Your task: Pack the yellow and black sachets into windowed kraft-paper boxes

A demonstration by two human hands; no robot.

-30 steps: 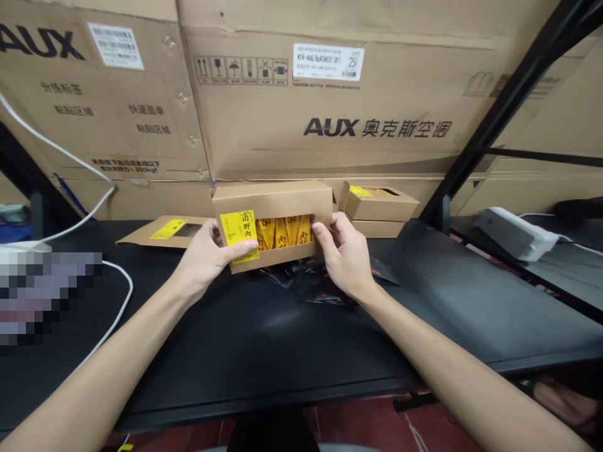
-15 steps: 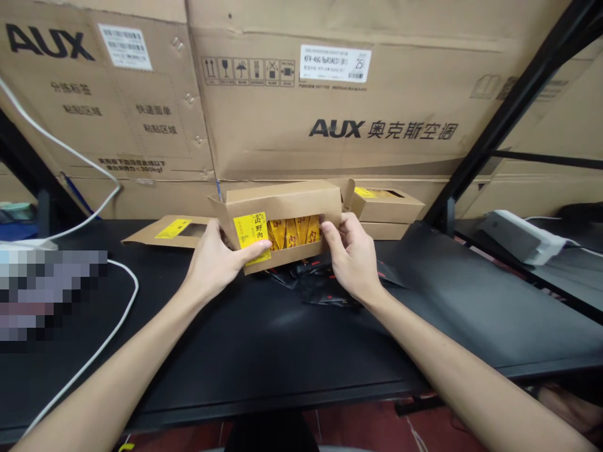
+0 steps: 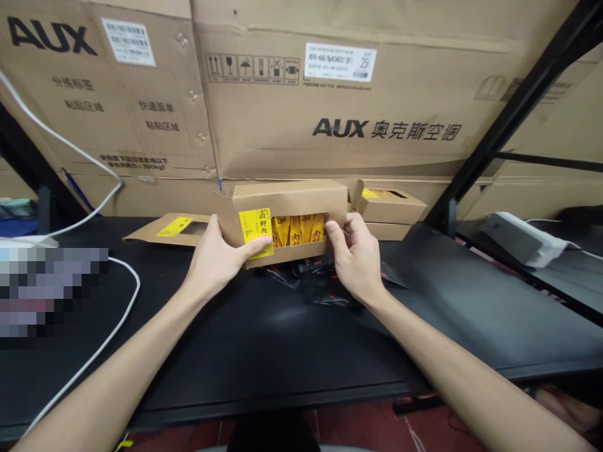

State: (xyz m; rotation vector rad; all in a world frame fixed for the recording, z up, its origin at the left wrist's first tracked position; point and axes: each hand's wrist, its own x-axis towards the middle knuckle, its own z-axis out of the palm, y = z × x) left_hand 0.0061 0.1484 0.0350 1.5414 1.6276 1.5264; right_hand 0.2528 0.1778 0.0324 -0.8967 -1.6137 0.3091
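A brown card box (image 3: 289, 196) with yellow packets (image 3: 298, 230) in its window is up off a black table (image 3: 264, 339), near the far edge. The left hand (image 3: 214, 254) grips one end, thumb on a yellow label (image 3: 255, 232). The right hand (image 3: 353, 257) pinches the other end. If a hand slips, the box could drop onto black packets (image 3: 330, 285).

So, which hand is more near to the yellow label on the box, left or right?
Left. The left hand has its thumb across the lower part of the yellow label. The right hand is farther away, holding the right end of the kraft box, beyond the window.
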